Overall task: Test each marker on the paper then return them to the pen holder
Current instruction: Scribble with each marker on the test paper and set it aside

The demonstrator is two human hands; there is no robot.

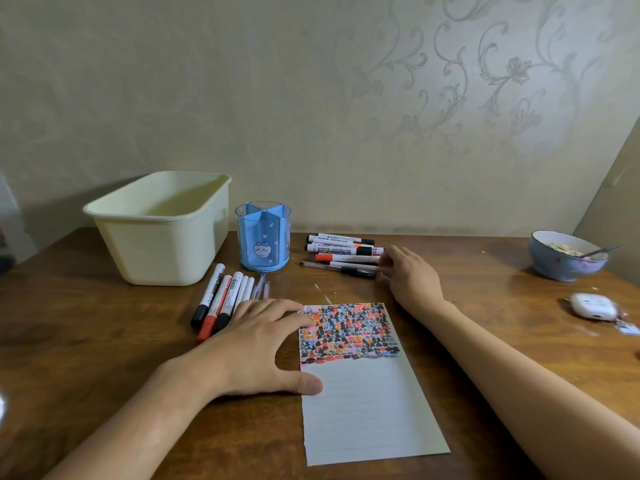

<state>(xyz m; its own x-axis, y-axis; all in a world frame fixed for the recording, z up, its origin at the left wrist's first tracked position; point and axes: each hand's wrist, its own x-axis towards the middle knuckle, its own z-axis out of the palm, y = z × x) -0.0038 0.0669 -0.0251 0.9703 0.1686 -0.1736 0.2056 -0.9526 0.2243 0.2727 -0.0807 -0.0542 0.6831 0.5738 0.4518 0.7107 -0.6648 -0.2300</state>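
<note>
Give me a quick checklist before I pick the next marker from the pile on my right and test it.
1. Paper held steady: ok, the left hand rests flat on its left edge.
2. Blank space to scribble on: ok, the lower part is unmarked.
3. Right hand on a marker: cannot tell, its fingertips touch the right pile, but a firm grip is not clear.
4. Pen holder ready: ok, upright and its visible compartments look empty.
5. Piles kept apart: ok, the left pile lies well away from the right one.
</note>
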